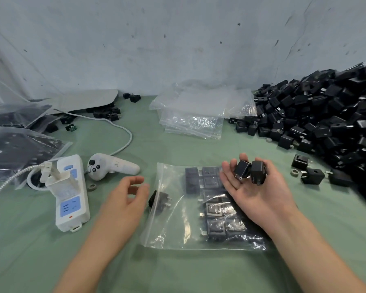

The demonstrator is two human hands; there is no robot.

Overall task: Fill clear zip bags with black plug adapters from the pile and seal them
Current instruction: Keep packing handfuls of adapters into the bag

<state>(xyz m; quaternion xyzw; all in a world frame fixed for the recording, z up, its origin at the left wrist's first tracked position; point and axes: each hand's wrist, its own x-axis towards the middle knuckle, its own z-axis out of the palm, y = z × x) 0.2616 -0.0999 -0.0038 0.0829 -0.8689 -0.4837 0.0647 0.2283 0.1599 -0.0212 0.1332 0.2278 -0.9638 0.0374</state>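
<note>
Plugs look small, hard, light; right hand cups 2 in curled fingers. Left hand is loose and empty beside the floppy bag; best pinch its left edge.

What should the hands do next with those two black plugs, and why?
Probably the left hand should lift the left edge of the zip bag so the right hand can slide its two adapters in: the bag has room beside the rows already inside, and another adapter lies right at that edge.
</note>
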